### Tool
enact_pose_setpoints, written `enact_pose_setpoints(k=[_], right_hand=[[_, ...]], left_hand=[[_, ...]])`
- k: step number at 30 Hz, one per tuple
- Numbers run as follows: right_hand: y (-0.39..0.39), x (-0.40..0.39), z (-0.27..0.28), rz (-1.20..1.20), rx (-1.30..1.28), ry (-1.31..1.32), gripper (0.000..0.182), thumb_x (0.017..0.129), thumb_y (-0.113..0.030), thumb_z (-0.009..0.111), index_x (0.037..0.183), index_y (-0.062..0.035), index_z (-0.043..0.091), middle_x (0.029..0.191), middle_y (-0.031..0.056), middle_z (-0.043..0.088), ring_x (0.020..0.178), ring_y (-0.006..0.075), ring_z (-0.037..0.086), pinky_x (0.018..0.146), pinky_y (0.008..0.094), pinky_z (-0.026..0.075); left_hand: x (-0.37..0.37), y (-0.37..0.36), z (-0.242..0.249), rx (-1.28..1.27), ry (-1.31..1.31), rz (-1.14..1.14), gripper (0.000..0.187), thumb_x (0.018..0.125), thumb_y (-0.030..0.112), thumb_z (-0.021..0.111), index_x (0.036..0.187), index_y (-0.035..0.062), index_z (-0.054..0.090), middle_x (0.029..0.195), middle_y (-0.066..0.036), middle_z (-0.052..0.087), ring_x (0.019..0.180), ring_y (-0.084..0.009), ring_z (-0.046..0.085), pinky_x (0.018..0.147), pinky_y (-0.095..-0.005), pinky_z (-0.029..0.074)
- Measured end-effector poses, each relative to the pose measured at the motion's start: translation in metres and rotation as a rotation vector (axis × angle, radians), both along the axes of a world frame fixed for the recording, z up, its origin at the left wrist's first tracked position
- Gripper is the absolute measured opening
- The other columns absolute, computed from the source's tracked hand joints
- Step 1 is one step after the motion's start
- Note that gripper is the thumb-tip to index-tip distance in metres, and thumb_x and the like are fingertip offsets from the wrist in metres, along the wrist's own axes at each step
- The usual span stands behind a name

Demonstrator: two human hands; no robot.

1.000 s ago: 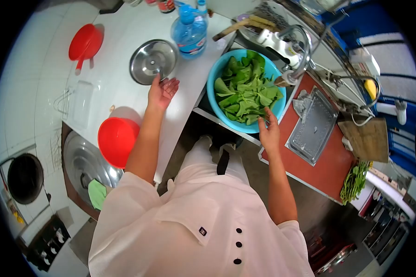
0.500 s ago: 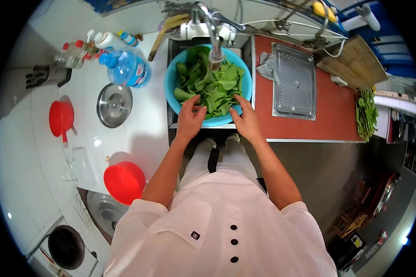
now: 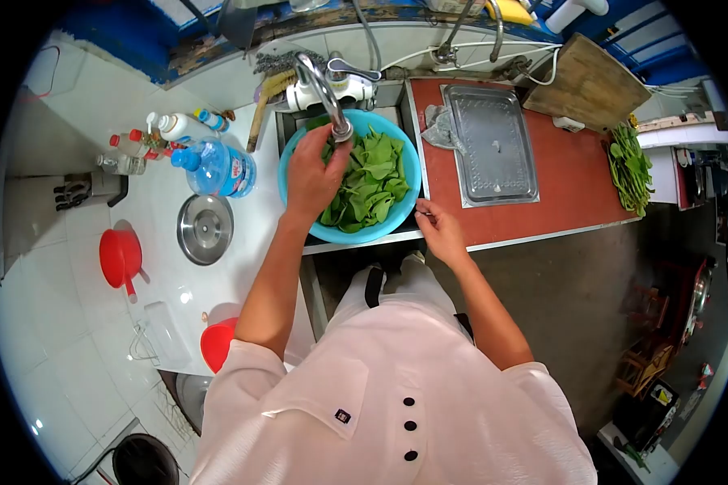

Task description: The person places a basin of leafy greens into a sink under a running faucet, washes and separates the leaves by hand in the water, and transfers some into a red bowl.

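Green leaves (image 3: 374, 174) fill a light blue basin (image 3: 413, 174) set in the sink under the faucet (image 3: 332, 97). My left hand (image 3: 314, 174) is raised over the left part of the basin, its fingers up beside the faucet's spout and thumb apart. Nothing shows in it, though its palm side is partly hidden. My right hand (image 3: 438, 226) hangs at the sink's front right corner, just outside the basin, with fingers a little curled and apart and nothing in them.
Left counter: bottles (image 3: 218, 168), a metal lid (image 3: 205, 229), a red ladle (image 3: 121, 255) and a red bowl (image 3: 217, 343). Right counter: a metal tray (image 3: 493, 145), a crumpled plastic bag (image 3: 442, 129), a cutting board (image 3: 586, 83) and a bunch of greens (image 3: 629, 170).
My left hand has risen from the basin's front edge to the faucet spout. My right hand has moved off the leaves to the right, outside the basin. The view has shifted.
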State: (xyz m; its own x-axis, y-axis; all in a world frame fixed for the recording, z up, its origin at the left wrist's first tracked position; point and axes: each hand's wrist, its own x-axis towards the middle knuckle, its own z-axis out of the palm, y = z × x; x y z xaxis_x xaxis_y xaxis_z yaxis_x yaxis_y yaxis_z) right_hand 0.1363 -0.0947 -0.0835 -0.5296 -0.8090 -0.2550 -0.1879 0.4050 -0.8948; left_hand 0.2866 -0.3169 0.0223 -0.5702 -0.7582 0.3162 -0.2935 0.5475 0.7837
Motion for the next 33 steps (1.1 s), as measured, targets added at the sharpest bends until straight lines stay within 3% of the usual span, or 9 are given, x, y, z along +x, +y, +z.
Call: enact_pose_setpoints(k=[5,10,17,20,23,25,26,31,33], right_hand=[[-0.003,0.001,0.011,0.021,0.015,-0.004,0.034,0.09,-0.019,0.057,0.118,0.0011,0.059,0.103,0.0171,0.065,0.088,0.0238,0.064,0.079,0.0333,0.049],[0.019,-0.008,0.007,-0.104,-0.058,-0.028,0.032,0.09,-0.018,0.058,0.115,0.0022,0.06,0.106,0.0158,0.065,0.088,0.022,0.064,0.079,0.0318,0.049],[0.028,-0.005,0.016,-0.128,-0.055,-0.114,0.029,0.092,-0.018,0.056,0.113,0.0005,0.061,0.094,0.0098,0.066,0.075,0.0164,0.06,0.072,0.0282,0.048],[-0.001,-0.006,0.028,-0.044,-0.054,-0.094,0.031,0.093,-0.02,0.055,0.115,0.0005,0.061,0.089,0.0079,0.066,0.075,0.0124,0.059,0.07,0.0263,0.048],[-0.022,-0.002,0.043,0.089,0.089,0.017,0.032,0.093,-0.022,0.055,0.115,0.0001,0.061,0.094,0.0096,0.068,0.078,0.0113,0.062,0.071,0.0268,0.049],[-0.035,0.0,0.021,0.09,-0.018,0.051,0.032,0.091,-0.023,0.056,0.113,-0.0006,0.062,0.097,0.0132,0.068,0.081,0.0159,0.064,0.073,0.0292,0.05],[-0.042,-0.003,0.01,0.1,-0.021,0.05,0.037,0.088,-0.025,0.057,0.116,0.0002,0.059,0.101,0.0195,0.066,0.095,0.0316,0.064,0.082,0.0377,0.05],[-0.106,-0.033,-0.032,0.272,-0.018,0.286,0.043,0.087,-0.025,0.056,0.123,-0.0006,0.053,0.118,0.0241,0.058,0.109,0.0386,0.055,0.092,0.0426,0.044],[-0.14,-0.039,-0.056,0.341,-0.112,0.529,0.05,0.088,-0.028,0.057,0.129,-0.0018,0.048,0.125,0.0254,0.052,0.113,0.0407,0.051,0.094,0.0445,0.042]], left_hand=[[-0.004,0.002,0.0,0.052,0.019,-0.021,0.021,0.085,0.013,0.062,0.102,0.0021,0.058,0.096,-0.014,0.059,0.09,-0.0334,0.056,0.077,-0.038,0.045],[0.002,0.004,0.027,0.001,0.173,0.05,0.039,0.083,0.008,0.065,0.121,0.0053,0.054,0.111,-0.01,0.055,0.096,-0.02,0.055,0.078,-0.0313,0.046],[-0.028,-0.008,0.07,-0.571,-0.061,0.024,0.053,0.082,0.008,0.064,0.13,-0.0011,0.044,0.128,-0.022,0.046,0.113,-0.0373,0.05,0.091,-0.0393,0.043],[-0.025,-0.001,0.047,-0.433,-0.037,0.034,0.063,0.082,0.008,0.062,0.137,-0.0053,0.033,0.14,-0.028,0.032,0.128,-0.044,0.037,0.102,-0.0423,0.036],[-0.015,0.002,0.027,-0.353,0.028,0.069,0.062,0.083,0.008,0.061,0.136,-0.0056,0.033,0.137,-0.027,0.036,0.122,-0.0414,0.043,0.098,-0.0414,0.04],[-0.009,0.006,0.025,-0.241,0.074,0.096,0.058,0.085,0.008,0.06,0.136,-0.0042,0.035,0.13,-0.024,0.043,0.113,-0.0357,0.051,0.094,-0.0388,0.044],[-0.004,0.007,0.019,-0.128,0.068,0.11,0.056,0.085,0.009,0.06,0.135,-0.0032,0.038,0.126,-0.022,0.046,0.109,-0.0329,0.053,0.091,-0.0375,0.046],[0.044,0.029,-0.079,0.457,-0.078,0.169,0.047,0.087,0.011,0.059,0.13,-0.001,0.045,0.119,-0.02,0.054,0.105,-0.0294,0.057,0.085,-0.0359,0.05],[0.045,0.045,-0.108,0.337,-0.322,0.227,0.046,0.089,0.012,0.057,0.13,-0.0017,0.045,0.12,-0.022,0.054,0.105,-0.0324,0.058,0.086,-0.0365,0.049]])
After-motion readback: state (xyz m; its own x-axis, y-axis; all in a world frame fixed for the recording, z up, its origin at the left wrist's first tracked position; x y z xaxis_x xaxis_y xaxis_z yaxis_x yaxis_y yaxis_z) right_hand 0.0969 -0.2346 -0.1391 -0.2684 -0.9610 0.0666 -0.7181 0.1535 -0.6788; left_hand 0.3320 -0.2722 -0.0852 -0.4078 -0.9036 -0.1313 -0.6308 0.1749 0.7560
